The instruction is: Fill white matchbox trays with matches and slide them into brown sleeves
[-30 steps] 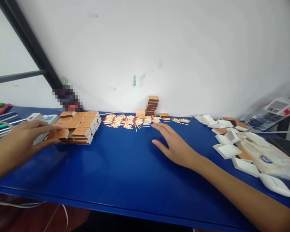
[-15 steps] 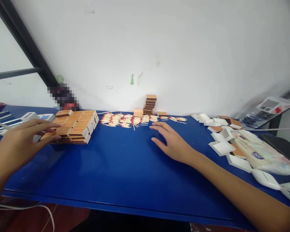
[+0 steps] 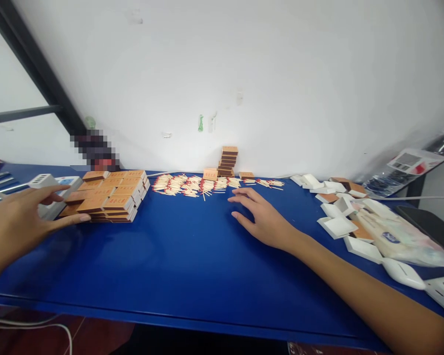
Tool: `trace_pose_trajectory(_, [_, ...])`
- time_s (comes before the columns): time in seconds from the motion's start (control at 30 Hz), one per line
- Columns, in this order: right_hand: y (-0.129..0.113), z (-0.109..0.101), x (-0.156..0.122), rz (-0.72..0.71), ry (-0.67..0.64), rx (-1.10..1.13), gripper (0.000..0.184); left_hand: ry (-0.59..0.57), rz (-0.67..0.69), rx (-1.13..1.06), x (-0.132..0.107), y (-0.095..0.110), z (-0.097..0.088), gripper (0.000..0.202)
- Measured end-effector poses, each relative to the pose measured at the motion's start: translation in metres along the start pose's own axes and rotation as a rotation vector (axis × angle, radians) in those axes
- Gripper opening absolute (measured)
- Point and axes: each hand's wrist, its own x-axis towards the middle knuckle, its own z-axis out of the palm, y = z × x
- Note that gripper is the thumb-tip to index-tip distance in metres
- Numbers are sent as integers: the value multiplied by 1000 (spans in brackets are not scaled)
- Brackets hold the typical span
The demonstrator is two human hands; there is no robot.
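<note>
Orange matchboxes (image 3: 118, 202) with white sides stand in a layered stack on the left part of the blue table. My left hand (image 3: 25, 217) is at the stack's left end, thumb and fingers apart; the thumb lies along the front lower boxes, and whether it presses on them I cannot tell. My right hand (image 3: 261, 217) hovers low over or rests on the table, fingers spread with nothing in them. Beyond its fingertips runs a row of red-tipped matches (image 3: 187, 185). Behind them, a leaning column of matchboxes (image 3: 228, 160) rises against the wall.
Several white matchbox trays (image 3: 338, 227) and orange sleeves lie scattered on the right, beside a plastic tissue pack (image 3: 399, 236) and a white rounded case (image 3: 403, 273). A white power strip (image 3: 55, 190) sits behind my left hand. The table's front edge (image 3: 170, 325) runs below.
My left hand has drawn slightly left, and its fingers have come off the top boxes, with the gap to the thumb wider. My right hand stays put. The view has shifted slightly.
</note>
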Motion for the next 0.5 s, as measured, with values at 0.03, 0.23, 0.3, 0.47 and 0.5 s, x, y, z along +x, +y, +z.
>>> trace_pose_trajectory(0.03, [0,0,0,1,-3,-1,34,-21,-22,14,1,2,-1,78])
trace_pose_trajectory(0.23, [0,-1,1,7,-9,-1,34,-120,-113,-39,5,18,-8,80])
trace_pose_trajectory(0.3, [1,-1,0,2,-8,1,33,-104,-115,-42,5,20,-8,81])
trace_pose_trajectory(0.47, [2,1,-1,2,-31,3,31,-114,-163,-49,4,18,-4,80])
trace_pose_trajectory(0.5, [2,1,-1,1,-34,5,31,-111,-171,-51,4,18,-4,79])
